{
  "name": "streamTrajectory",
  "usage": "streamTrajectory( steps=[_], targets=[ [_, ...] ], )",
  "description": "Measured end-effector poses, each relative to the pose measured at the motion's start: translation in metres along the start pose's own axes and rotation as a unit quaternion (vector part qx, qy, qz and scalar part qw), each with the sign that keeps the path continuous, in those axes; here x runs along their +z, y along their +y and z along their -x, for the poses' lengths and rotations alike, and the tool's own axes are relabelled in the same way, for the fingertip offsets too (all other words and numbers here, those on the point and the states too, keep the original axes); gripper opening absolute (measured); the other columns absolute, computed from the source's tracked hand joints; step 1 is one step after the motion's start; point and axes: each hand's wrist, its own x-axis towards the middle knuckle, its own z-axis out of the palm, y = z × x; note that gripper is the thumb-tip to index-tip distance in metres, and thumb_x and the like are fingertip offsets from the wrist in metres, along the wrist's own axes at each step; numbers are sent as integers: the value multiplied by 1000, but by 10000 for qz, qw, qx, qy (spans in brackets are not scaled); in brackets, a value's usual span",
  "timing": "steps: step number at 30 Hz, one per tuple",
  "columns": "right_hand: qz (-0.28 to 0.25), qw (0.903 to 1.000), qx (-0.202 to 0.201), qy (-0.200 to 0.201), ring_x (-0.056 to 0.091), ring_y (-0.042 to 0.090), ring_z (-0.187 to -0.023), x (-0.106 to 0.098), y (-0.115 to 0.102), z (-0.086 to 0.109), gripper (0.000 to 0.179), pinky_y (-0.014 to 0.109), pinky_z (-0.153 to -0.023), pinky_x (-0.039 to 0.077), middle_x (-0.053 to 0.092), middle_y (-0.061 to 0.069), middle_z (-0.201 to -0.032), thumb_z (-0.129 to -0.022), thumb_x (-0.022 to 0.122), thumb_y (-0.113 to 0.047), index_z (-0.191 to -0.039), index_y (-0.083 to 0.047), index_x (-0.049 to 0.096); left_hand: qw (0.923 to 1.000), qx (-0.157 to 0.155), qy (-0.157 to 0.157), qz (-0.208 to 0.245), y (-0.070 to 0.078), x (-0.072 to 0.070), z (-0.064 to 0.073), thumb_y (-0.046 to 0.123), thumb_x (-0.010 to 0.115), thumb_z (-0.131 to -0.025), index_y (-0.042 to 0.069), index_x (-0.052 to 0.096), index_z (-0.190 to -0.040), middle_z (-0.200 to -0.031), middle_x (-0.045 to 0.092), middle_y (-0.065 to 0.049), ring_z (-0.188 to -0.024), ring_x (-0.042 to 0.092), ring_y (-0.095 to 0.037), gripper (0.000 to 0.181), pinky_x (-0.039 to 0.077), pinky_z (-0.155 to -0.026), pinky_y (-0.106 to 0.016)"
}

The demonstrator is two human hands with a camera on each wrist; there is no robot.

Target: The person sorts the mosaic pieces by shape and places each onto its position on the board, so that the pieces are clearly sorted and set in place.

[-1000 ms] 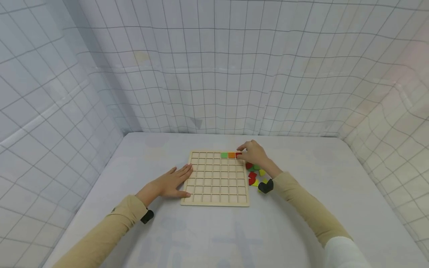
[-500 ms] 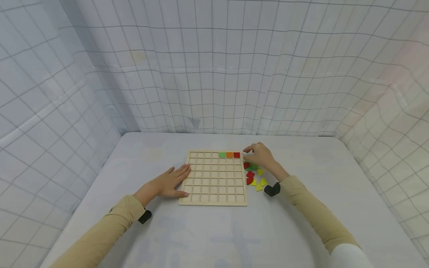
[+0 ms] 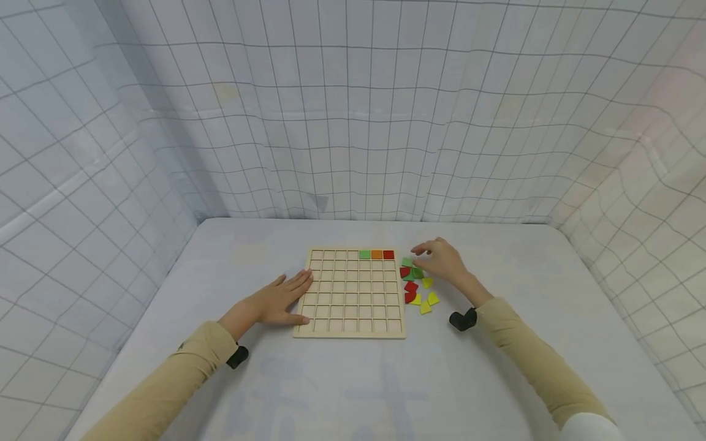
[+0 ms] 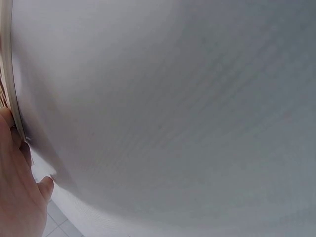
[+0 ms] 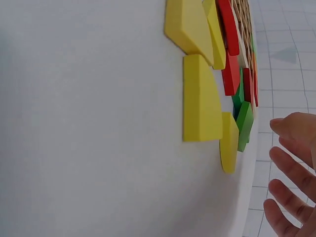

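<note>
A square wooden grid board (image 3: 351, 299) lies in the middle of the table in the head view. My left hand (image 3: 276, 302) rests with spread, straight fingers on its left edge. Three square tiles fill the board's far right corner: light green (image 3: 364, 255), orange (image 3: 377, 255) and red (image 3: 388, 255). My right hand (image 3: 444, 263) hovers at the right of the board, beside a light green piece (image 3: 407, 262) and a darker green piece (image 3: 417, 273). Its fingers are loosely bent; the right wrist view shows nothing held between them.
Loose red pieces (image 3: 410, 286) and several yellow pieces (image 5: 202, 98) lie along the board's right edge, some touching or overlapping. The white table (image 3: 353, 380) is bounded at the back by a white grid-patterned curtain (image 3: 353, 153), which also hangs at both sides.
My right hand has moved right, away from the red tile in the board's corner, to beside the loose pieces. The light green loose piece has come into sight. My left hand stays on the board.
</note>
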Motion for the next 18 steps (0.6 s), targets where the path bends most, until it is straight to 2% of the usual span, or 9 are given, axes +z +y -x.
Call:
streamTrajectory(
  steps=[5,18],
  targets=[
    [9,9999,-95,40,57,24,-93,0,7,8,27,38,-76,50,73,6,-99,-84,72,-27,-107,-11,74,10000,16,0,22,1,-1,1,62,52,-89,2,11,-154,-162,5,-16,-150,9,-33,98,12,-117,-60],
    [-39,9999,-96,-68,56,24,-95,-1,17,23,24,41,-81,49,72,5,-99,-86,71,-28,-103,-11,75,10000,5,-11,63,4,-5,1,60,54,-89,1,12,-154,-162,6,-17,-149,10,-34,97,12,-117,-61]
  ],
)
